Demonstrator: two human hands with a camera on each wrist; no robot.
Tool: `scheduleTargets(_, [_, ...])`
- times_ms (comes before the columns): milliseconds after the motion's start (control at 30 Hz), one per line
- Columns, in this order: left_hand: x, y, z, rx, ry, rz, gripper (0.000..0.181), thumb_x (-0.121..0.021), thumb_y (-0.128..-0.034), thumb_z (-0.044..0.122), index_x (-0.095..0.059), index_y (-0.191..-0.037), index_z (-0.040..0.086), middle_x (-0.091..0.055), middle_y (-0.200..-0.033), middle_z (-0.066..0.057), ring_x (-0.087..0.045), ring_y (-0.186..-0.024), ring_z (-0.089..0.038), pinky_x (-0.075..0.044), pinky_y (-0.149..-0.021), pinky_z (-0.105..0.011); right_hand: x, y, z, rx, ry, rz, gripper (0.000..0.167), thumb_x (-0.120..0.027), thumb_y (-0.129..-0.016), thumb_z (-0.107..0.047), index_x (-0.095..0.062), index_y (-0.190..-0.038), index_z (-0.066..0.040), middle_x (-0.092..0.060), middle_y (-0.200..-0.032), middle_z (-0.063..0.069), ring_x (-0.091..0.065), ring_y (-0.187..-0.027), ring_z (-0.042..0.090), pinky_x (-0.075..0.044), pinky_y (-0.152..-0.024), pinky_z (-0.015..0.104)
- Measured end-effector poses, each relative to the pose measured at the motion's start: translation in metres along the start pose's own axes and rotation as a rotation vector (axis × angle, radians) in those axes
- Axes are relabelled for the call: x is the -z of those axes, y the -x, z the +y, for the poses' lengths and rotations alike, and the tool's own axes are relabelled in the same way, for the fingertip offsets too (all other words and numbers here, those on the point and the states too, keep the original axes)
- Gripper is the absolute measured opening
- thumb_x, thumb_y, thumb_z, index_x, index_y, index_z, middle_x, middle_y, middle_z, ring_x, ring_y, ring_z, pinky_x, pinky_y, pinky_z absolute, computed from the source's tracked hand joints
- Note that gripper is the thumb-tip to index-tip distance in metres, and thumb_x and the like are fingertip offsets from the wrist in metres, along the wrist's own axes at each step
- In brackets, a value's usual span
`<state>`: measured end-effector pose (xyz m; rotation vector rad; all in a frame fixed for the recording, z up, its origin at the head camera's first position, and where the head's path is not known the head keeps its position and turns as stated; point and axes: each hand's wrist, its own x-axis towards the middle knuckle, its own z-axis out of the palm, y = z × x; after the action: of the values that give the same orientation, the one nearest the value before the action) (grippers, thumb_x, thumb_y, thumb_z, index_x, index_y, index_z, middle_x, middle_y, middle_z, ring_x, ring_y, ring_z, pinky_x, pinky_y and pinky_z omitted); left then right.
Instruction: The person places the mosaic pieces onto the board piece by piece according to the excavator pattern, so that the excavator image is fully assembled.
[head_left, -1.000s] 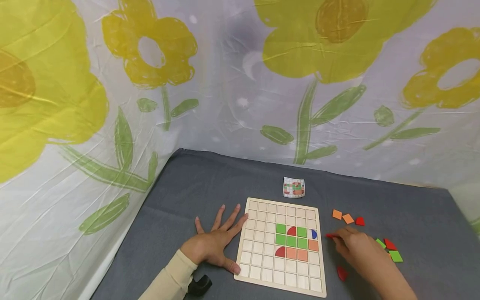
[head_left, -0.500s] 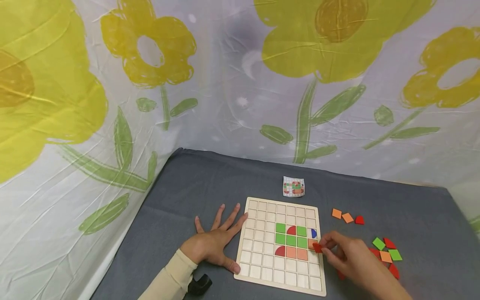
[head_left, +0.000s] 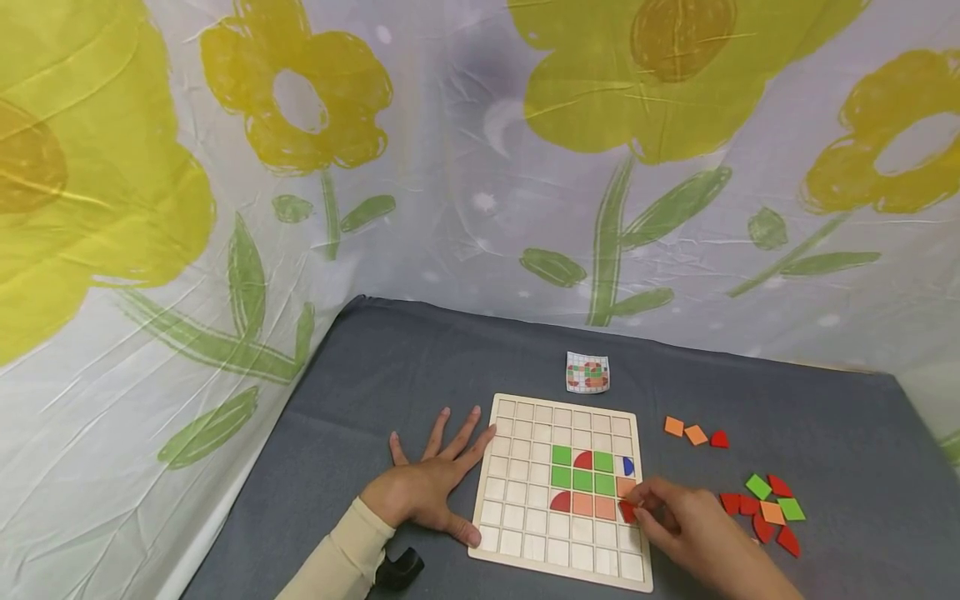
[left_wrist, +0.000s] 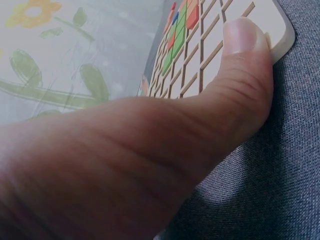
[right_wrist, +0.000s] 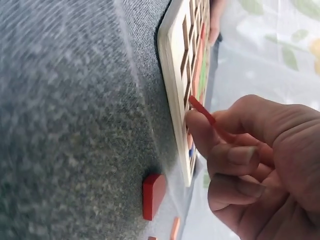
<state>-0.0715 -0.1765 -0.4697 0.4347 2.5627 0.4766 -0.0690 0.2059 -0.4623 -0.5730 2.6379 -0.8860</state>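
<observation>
My right hand pinches a red quarter-circle tile between thumb and forefinger at the right side of the wooden grid board. In the right wrist view that tile is tilted, its edge close to the board's cells. Green squares, orange squares, red rounded tiles and one blue half-round tile lie in the cells. My left hand is spread flat along the board's left edge. Its thumb rests on the board's near corner.
A small printed pattern card lies behind the board. Right of the board are loose orange tiles with a red one, and a cluster of red, green and orange tiles. A black object sits beside the left wrist. A flowered curtain hangs behind.
My right hand has carried the red tile from beside the board leftward and slightly nearer, onto the right column below the orange square. My left hand has stayed put.
</observation>
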Motion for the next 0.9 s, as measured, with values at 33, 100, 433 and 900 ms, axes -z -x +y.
scheduleTargets(33, [-0.0001, 0.0001, 0.0001, 0.0, 0.0, -0.001, 0.141, -0.089, -0.0631, 0.072, -0.005, -0.171, 0.041, 0.015, -0.178, 0.008, 0.019, -0.162, -0.036, 0.013, -0.099, -0.094, -0.0008, 0.0001, -0.0001, -0.004, -0.001, 0.0, 0.009, -0.076, -0.098, -0.015, -0.075, -0.106, -0.016, -0.073, -0.091, -0.014, -0.057, -0.068, -0.003, -0.052, -0.059, 0.021])
scheduleTargets(100, [-0.0006, 0.0001, 0.0, 0.001, 0.001, -0.001, 0.141, -0.089, -0.0631, 0.072, -0.005, -0.171, 0.041, 0.015, -0.178, 0.008, 0.019, -0.162, -0.036, 0.012, -0.099, -0.094, -0.0025, 0.0001, 0.0001, -0.004, 0.007, 0.01, 0.008, -0.076, -0.097, -0.015, -0.075, -0.105, -0.016, -0.072, -0.09, -0.014, -0.056, -0.068, -0.003, -0.051, -0.059, 0.021])
scheduleTargets(433, [-0.0018, -0.0005, -0.0002, 0.009, -0.007, -0.005, 0.141, -0.088, -0.0622, 0.074, -0.003, -0.171, 0.043, 0.016, -0.177, 0.009, 0.02, -0.162, -0.036, 0.013, -0.099, -0.094, -0.0073, -0.0014, -0.0034, -0.07, 0.054, -0.005, 0.015, -0.083, -0.093, -0.02, -0.077, -0.106, -0.015, -0.068, -0.083, -0.015, -0.051, -0.065, -0.001, -0.047, -0.056, 0.021])
scheduleTargets(900, [-0.001, -0.0009, 0.0007, 0.013, -0.01, -0.015, 0.141, -0.088, -0.0626, 0.073, -0.002, -0.171, 0.043, 0.017, -0.177, 0.01, 0.021, -0.161, -0.034, 0.013, -0.099, -0.094, -0.0082, -0.0026, -0.0033, -0.091, 0.082, -0.006, 0.02, -0.086, -0.09, -0.022, -0.076, -0.106, -0.016, -0.067, -0.081, -0.017, -0.052, -0.066, -0.001, -0.048, -0.058, 0.021])
